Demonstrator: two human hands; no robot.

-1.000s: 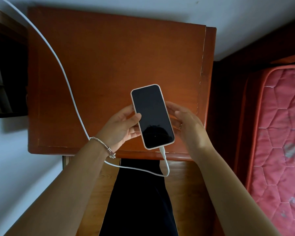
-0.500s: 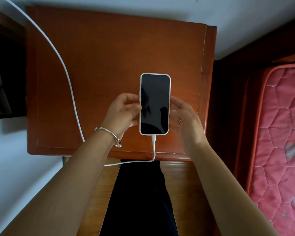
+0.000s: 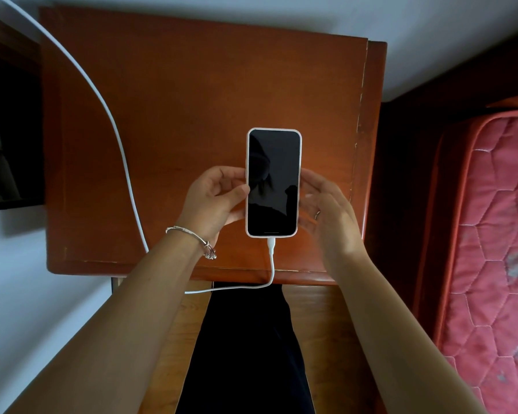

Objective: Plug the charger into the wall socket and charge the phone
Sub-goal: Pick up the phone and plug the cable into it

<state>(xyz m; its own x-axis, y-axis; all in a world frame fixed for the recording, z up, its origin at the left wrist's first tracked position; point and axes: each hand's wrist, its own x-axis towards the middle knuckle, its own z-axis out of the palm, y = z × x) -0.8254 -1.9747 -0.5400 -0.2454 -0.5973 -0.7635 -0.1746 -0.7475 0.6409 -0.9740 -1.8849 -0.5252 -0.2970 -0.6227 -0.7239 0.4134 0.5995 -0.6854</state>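
A phone (image 3: 273, 182) in a pale case lies upright on the wooden bedside table (image 3: 192, 100), its screen dark. A white charging cable (image 3: 123, 153) is plugged into its bottom end, loops over the table's front edge, and runs off the top left corner. The wall socket and charger plug are out of view. My left hand (image 3: 214, 198) grips the phone's left edge with thumb and curled fingers. Blurred, my right hand (image 3: 326, 210) is beside the phone's right edge with its fingers relaxed and straight; I cannot tell if it touches.
A red quilted mattress (image 3: 491, 249) lies to the right, past a dark gap. A dark shelf opening (image 3: 9, 130) is on the left wall. Behind the table is a pale wall (image 3: 401, 22). Below the table edge are my dark trousers (image 3: 245, 354).
The phone went from tilted in both hands to straight and farther onto the table. My right hand has loosened from its edge, and the cable loop has flattened.
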